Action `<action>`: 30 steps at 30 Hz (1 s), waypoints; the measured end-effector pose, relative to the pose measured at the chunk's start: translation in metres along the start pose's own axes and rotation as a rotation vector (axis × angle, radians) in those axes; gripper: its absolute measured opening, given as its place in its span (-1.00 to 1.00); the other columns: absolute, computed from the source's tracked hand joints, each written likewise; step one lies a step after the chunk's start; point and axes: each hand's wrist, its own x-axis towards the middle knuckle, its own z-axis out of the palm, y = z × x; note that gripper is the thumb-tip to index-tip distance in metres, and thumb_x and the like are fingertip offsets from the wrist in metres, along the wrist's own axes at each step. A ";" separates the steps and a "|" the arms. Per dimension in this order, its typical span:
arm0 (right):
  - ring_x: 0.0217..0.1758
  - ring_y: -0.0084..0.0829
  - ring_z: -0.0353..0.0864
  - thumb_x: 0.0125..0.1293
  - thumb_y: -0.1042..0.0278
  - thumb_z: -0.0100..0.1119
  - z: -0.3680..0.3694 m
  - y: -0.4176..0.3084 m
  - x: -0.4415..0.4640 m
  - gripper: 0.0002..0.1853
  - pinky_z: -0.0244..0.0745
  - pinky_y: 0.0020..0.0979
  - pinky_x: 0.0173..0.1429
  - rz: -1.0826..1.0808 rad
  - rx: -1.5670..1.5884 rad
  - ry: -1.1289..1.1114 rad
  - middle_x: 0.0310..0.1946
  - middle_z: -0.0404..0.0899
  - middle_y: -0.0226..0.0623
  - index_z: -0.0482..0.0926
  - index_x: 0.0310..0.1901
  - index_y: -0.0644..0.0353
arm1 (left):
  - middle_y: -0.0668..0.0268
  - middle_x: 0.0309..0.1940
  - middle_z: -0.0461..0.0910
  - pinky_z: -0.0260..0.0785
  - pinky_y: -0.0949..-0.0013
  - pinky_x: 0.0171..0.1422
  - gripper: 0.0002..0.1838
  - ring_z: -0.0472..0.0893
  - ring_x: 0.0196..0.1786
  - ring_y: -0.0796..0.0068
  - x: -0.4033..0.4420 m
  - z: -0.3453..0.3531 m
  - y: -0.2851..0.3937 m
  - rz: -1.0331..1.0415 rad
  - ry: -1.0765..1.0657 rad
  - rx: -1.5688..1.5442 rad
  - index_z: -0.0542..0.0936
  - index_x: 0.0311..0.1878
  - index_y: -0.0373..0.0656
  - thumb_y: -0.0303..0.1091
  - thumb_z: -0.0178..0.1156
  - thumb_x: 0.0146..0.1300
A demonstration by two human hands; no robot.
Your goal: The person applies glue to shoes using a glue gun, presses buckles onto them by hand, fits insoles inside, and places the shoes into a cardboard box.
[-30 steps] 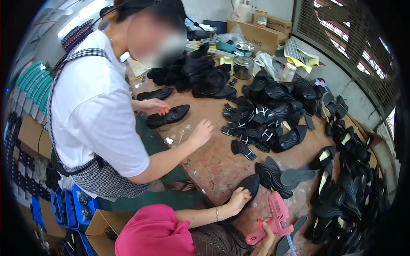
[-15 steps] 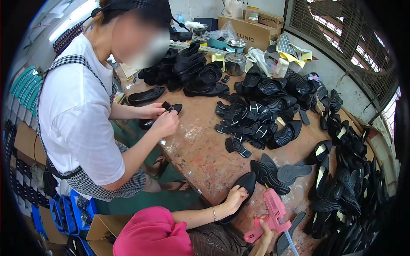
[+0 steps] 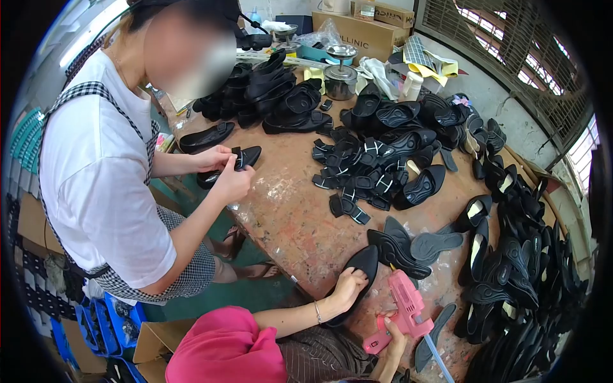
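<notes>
My left hand [image 3: 348, 290] is closed on a black pointed flat shoe [image 3: 363, 260] at the table's front edge, with its fingers at the shoe's opening. In my right hand [image 3: 394, 338] is a pink glue gun [image 3: 407, 299], gripped by the handle. Its nozzle points up and left, close to the shoe's toe, and a pale glue stick [image 3: 438, 359] sticks out of its back. Just beyond the nozzle lie black insoles [image 3: 394, 250] and a grey insole [image 3: 437, 245]. Another dark insole [image 3: 436, 336] rests beside the gun on the right.
Across the left corner, a co-worker [image 3: 115, 210] holds a black bow piece [image 3: 239, 158] over a shoe [image 3: 253, 154]. Buckled bows [image 3: 351, 175] lie mid-table. Piles of black shoes [image 3: 504, 274] fill the right side and back. A metal pot [image 3: 340, 83] and cardboard box [image 3: 341, 38] stand behind.
The whole view has shifted slightly. My hands keep the same hold on the shoe and glue gun. The co-worker's bow piece has been turned and lowered onto the shoe's upper.
</notes>
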 end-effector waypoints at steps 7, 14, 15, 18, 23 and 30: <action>-0.19 -0.30 0.61 -0.04 0.59 0.28 0.002 -0.004 -0.002 -0.72 0.46 -0.31 0.04 -0.011 -0.034 0.041 -0.33 0.56 -0.24 0.52 -0.22 0.31 | -0.13 0.39 -0.06 -0.30 0.04 0.53 -0.04 -0.16 0.51 0.01 -0.003 0.001 0.002 -0.011 -0.042 0.034 -0.39 0.40 -0.30 -0.80 -0.10 -0.03; -0.16 -0.40 0.60 -0.03 0.55 0.38 -0.010 -0.015 -0.003 -0.67 0.46 -0.37 -0.03 -0.012 -0.153 0.015 -0.30 0.58 -0.32 0.53 -0.18 0.28 | 0.37 -0.35 0.22 0.22 0.33 0.00 -0.56 0.30 -0.24 0.40 -0.012 0.003 0.025 -0.194 -0.228 -0.046 0.10 -0.36 0.04 -0.74 0.01 -0.17; -0.18 -0.44 0.58 -0.01 0.54 0.39 -0.016 -0.014 -0.003 -0.66 0.45 -0.38 -0.04 -0.016 -0.237 0.044 -0.30 0.57 -0.34 0.53 -0.16 0.26 | 0.35 -0.31 0.24 0.21 0.29 0.07 -0.57 0.32 -0.18 0.38 -0.013 0.006 0.028 -0.210 -0.148 -0.021 0.14 -0.31 0.02 -0.73 0.01 -0.15; -0.23 -0.54 0.54 0.03 0.47 0.40 -0.021 -0.021 -0.004 -0.66 0.45 -0.44 -0.11 -0.014 -0.395 0.003 -0.32 0.57 -0.39 0.55 -0.13 0.23 | 0.25 -0.15 0.28 0.12 0.16 0.30 -0.57 0.33 -0.01 0.31 -0.013 0.011 0.034 -0.248 -0.056 0.039 0.21 -0.14 -0.06 -0.71 0.01 -0.07; -0.31 -0.63 0.51 0.07 0.40 0.40 -0.015 -0.030 -0.004 -0.72 0.44 -0.51 -0.24 0.078 -0.545 -0.073 -0.38 0.54 -0.48 0.55 -0.20 0.23 | 0.23 -0.14 0.31 0.06 0.21 0.37 -0.67 0.32 0.06 0.28 -0.001 -0.010 0.018 -0.182 -0.159 -0.207 0.27 -0.19 -0.16 -0.74 -0.05 -0.02; -0.41 -0.60 0.49 0.08 0.39 0.36 0.011 -0.033 0.009 -0.77 0.41 -0.47 -0.33 0.092 -0.644 -0.157 -0.48 0.51 -0.48 0.53 -0.26 0.22 | 0.24 -0.15 0.32 0.10 0.25 0.33 -0.59 0.36 0.03 0.32 -0.006 0.003 0.015 -0.138 -0.167 -0.234 0.21 -0.18 -0.13 -0.81 -0.11 -0.09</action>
